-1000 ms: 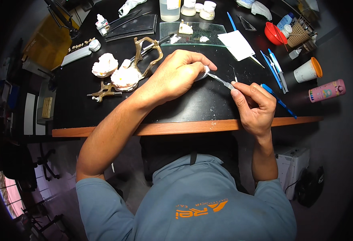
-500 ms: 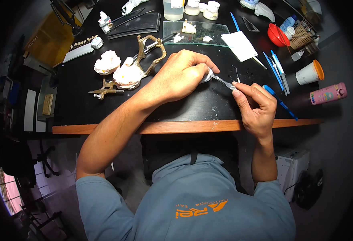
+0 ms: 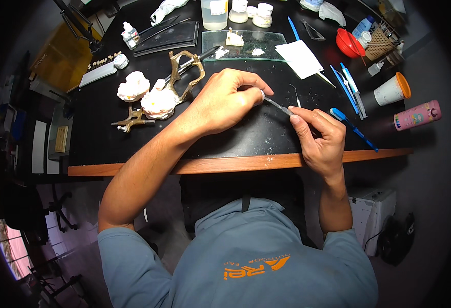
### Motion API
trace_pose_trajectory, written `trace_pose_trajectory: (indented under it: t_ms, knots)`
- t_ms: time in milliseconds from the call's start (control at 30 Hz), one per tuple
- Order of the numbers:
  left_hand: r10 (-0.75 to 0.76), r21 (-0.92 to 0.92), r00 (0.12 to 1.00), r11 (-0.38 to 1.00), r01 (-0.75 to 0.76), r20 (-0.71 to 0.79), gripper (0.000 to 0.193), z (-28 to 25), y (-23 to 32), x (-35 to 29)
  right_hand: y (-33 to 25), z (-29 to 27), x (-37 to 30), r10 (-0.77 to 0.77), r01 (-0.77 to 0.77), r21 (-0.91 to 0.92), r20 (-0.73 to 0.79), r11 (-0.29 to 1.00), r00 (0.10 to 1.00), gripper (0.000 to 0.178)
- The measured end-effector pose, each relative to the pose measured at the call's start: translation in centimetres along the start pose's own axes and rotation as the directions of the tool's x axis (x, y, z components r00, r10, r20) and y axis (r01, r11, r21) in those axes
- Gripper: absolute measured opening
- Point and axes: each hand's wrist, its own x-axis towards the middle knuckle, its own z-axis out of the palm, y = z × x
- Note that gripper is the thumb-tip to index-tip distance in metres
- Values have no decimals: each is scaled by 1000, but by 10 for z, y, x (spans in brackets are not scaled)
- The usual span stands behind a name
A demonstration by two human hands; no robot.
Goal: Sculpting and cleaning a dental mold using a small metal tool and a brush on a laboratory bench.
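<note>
My right hand pinches a slim metal hand instrument between thumb and fingers. The instrument's far end reaches the thumb tip of my left hand. That hand is closed, back upward, around something largely covered by its fingers; only a small whitish bit shows beside the thumb. Left of it, two white plaster dental models sit with an opened brass-coloured articulator. A thin hooked probe lies on the black bench just beyond my right hand.
A glass slab with white powder heaps and a small cast lies beyond my hands. A white paper pad, a blue brush, an orange-rimmed cup and a pink bottle are at right. White crumbs dot the wooden front edge.
The instrument has turned in my right hand, and its tip now sits closer against my left thumb. The pale thing under my left fingers shows less. The whole view has shifted slightly.
</note>
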Motion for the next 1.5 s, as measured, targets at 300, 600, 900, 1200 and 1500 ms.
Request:
trace_pose_trajectory:
  t_ms: [300, 600, 900, 1200, 1500]
  knots:
    - [177, 129, 983, 977, -170, -46, 35, 3, 0, -3, -2, -4, 0, 1, -1, -14, -47, 1000, 999, 19]
    - [132, 106, 990, 986, -127, -41, 32, 4, 1, -2, 1, -6, -2, -64, 65, 2, -95, 998, 993, 18]
    - [320, 207, 942, 933, -295, -99, 28, 5, 0, -3, 1, -7, -4, -2, 8, 49, -115, 999, 993, 19]
    - [392, 264, 914, 898, -353, -110, 27, 7, 5, -5, 2, -6, -4, 8, 0, 63, -117, 998, 993, 12]
    - [402, 248, 907, 898, -365, -123, 27, 8, 5, -5, 2, -5, -4, 50, -42, 80, -112, 996, 992, 11]
